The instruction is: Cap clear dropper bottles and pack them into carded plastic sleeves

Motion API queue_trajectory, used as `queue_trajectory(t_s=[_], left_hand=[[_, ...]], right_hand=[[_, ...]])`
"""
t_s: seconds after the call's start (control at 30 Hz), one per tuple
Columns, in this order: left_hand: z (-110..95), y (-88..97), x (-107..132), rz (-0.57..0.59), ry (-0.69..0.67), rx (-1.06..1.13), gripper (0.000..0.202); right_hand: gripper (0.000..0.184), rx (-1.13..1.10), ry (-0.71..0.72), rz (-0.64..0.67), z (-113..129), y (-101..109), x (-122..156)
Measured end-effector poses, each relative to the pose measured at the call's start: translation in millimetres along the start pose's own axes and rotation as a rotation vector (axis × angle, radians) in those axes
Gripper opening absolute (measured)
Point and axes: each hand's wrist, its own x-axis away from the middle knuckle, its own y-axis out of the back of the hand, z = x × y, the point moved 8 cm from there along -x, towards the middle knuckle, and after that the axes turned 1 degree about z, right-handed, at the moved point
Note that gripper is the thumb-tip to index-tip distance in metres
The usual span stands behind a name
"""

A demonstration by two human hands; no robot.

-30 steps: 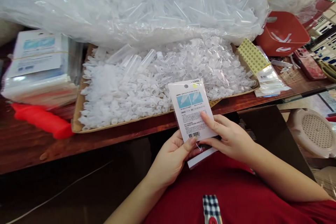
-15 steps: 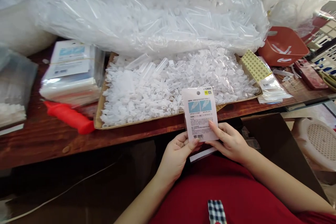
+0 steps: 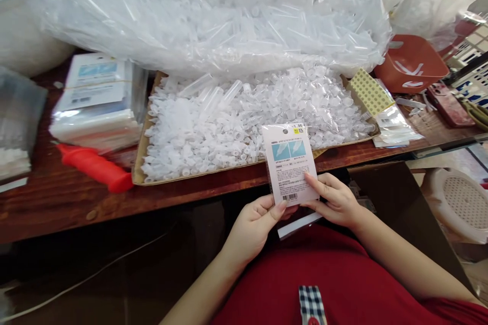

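Note:
A printed white card in a clear plastic bag (image 3: 288,167) is held upright between my two hands, just in front of the table edge. My left hand (image 3: 257,226) pinches its lower left corner, thumb in front. On the right side, my right hand (image 3: 335,197) grips the edge between thumb and fingers. The bag's white flap strip (image 3: 299,224) sticks out below the card. Behind the card lies a shallow cardboard tray (image 3: 138,162) heaped with small translucent plastic nozzles (image 3: 198,142) and clear caps (image 3: 324,96). Fingers behind the card are partly hidden.
A large clear bag of plastic tubes (image 3: 229,25) lies behind the tray. To the left are a banded stack of card packs (image 3: 99,101) and a red plastic object (image 3: 95,167). A yellow dotted sheet (image 3: 371,92), an orange basket (image 3: 414,63) and a stool (image 3: 461,203) are at right.
Both hands keep hold of the bagged card, which tilts slightly more. The view has shifted a little, so the tray and stack appear farther left.

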Motion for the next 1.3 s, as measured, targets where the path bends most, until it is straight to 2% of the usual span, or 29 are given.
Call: queue_trajectory(t_s=[0.17, 0.4, 0.63, 0.8, 1.03, 1.2, 1.3], left_hand=[[1.0, 0.5, 2.0, 0.009, 0.002, 0.01, 0.026], [4.3, -2.9, 0.1, 0.064, -0.003, -0.018, 0.024], [-3.2, -8.0, 2.0, 0.072, -0.012, -0.062, 0.025], [-10.0, -10.5, -5.8, 0.066, -0.055, -0.067, 0.029], [-6.4, -12.1, -15.6, 0.074, -0.067, -0.024, 0.03], [-8.9, -13.6, -12.8, 0.058, -0.078, 0.0, 0.029], [-9.7, -15.4, -11.8, 0.063, -0.079, 0.012, 0.03]], right_hand=[[0.065, -0.001, -0.035, 0.007, 0.2, 0.5, -1.0], [0.074, -0.048, -0.089, 0.192, 2.4, -8.7, -5.1], [0.074, -0.006, -0.055, 0.154, 2.9, -5.7, -5.3], [0.072, 0.024, 0.004, 0.123, 6.9, -3.9, -7.2], [0.069, 0.127, 0.028, 0.131, 7.6, -4.6, -5.3], [0.08, 0.27, -0.046, 0.111, 6.3, 0.3, -6.6], [0.081, 0.299, -0.084, 0.163, 10.1, 2.1, -8.5]])
